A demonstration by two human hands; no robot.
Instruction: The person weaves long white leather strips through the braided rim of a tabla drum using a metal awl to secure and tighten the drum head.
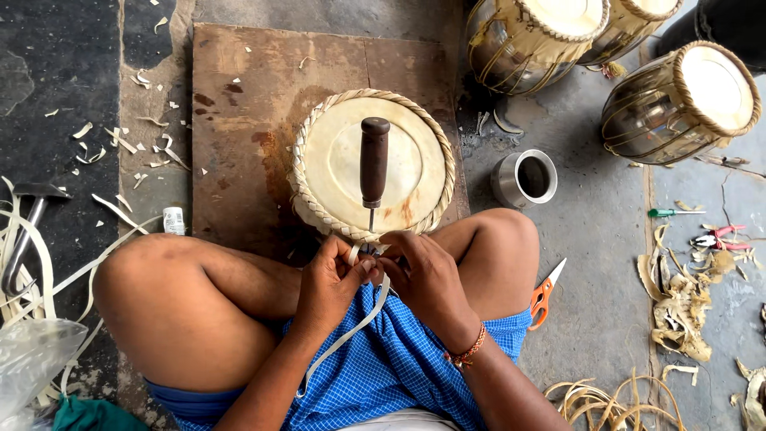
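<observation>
Floor of grey stone fills the frame, littered with pale shavings at the upper left. On it, upper middle, lies a brown board, and at the board's lower edge stands a drum with a cream skin and a braided rim, seen from above. We sit cross-legged at the lower middle of the frame, bare knees to either side, a blue checked cloth in our lap. More drums, with shiny bodies and laced sides, lie at the upper right.

An awl with a dark wooden handle stands tilted over the drum skin, its thin metal point down at the near rim. Just below that point our hands meet. Our left hand is closed, pinching a pale strap that runs from the rim down across the cloth. Our right hand is closed too, fingers curled against the rim right beside the left; we cannot tell exactly what it grips.

A steel cup stands right of the drum. Orange-handled scissors lie by our right knee. A hammer lies at the left edge among loose pale strips. A green-handled tool lies at the right, above a heap of dry scraps.
</observation>
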